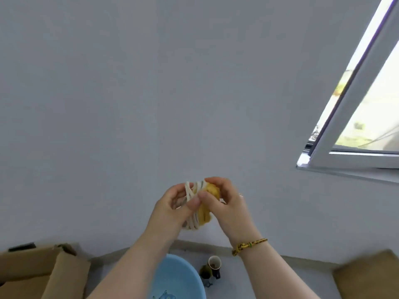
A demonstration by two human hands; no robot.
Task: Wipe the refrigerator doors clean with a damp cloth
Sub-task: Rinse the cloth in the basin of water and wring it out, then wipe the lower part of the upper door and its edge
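A bunched cloth, yellow with white and grey stripes, is held up in front of a plain grey wall. My left hand grips its striped left part, thumb pressed on the front. My right hand grips the yellow right part, fingers curled over the top. Both hands meet at the cloth above a light blue basin holding some water on the floor. No refrigerator shows in the head view.
A paper cup and a small dark object stand beside the basin. Cardboard boxes lie at the lower left and lower right. An open window is at the upper right.
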